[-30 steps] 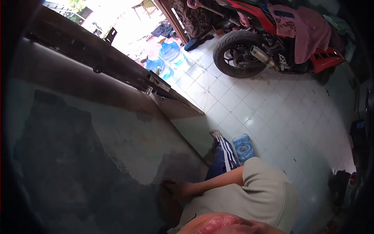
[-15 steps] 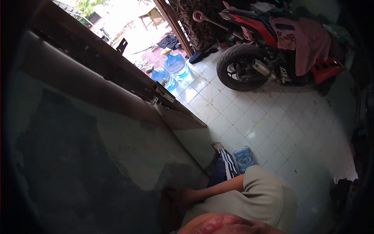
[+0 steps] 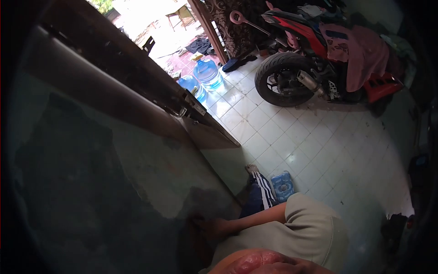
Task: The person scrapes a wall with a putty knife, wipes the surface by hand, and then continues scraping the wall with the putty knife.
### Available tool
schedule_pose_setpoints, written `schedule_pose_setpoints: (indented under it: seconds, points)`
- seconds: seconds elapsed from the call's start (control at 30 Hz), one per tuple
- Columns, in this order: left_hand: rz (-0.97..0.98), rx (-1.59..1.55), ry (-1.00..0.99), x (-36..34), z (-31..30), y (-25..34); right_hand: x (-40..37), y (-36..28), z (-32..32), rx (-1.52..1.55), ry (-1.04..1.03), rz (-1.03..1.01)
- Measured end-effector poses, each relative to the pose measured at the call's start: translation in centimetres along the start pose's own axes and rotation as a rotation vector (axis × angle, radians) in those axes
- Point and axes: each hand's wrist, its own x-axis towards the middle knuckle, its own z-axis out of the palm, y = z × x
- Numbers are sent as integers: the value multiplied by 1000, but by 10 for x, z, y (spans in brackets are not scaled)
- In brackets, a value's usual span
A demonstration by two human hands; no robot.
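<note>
- the right hand (image 3: 213,228), past a pale sleeve (image 3: 305,214), is near the patchy wall (image 3: 150,182) on the person's left; it is too dark to tell if its grip is spread, pressed together or pinching something.
- the left hand is lost in shadow; i cannot tell its grip.
- little has just changed: the right hand keeps its place, so the work seems to stay at the wall.
- a blue packet (image 3: 283,186) lies beside the trouser leg (image 3: 261,189).
- farther off, the door (image 3: 105,55) now hides more of one water jug (image 3: 189,84).
</note>
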Motion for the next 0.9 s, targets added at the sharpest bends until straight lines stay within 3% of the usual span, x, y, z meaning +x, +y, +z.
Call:
schedule_pose_setpoints:
  seconds: [0.07,0.13,0.2,0.23,0.27,0.33,0.37,0.4,0.57,0.7,0.8,0.9]
  points:
    - [-9,2,43,-15,3,5,-3,-3,-1,18,-6,-10]
    - [-42,-6,123,-35,1,5,3,8,10,2,115,-113]
    - [-133,-12,255,-88,-17,-6,27,62,38,-248,535,-764]
    - [-202,-14,334,-128,-29,-17,39,84,57,-312,476,-594]
    - [-281,-14,416,-168,-33,-24,26,74,39,-278,459,-668]
    - [-389,-208,512,-158,-36,-32,0,18,6,106,176,-115]
    - [-358,-388,505,-156,-38,-38,1,18,12,5,298,-99]
    - [-326,-559,500,-155,-41,-43,1,17,11,4,275,-86]
    - [-320,-594,466,-157,-42,-47,0,-6,3,180,129,75]
    - [-413,-519,422,-160,-57,-45,8,-6,16,129,134,85]
    - [-344,-600,431,-163,-52,-42,4,-17,10,99,150,93]
    - [-337,-487,459,-162,-53,-44,10,-14,12,64,140,107]
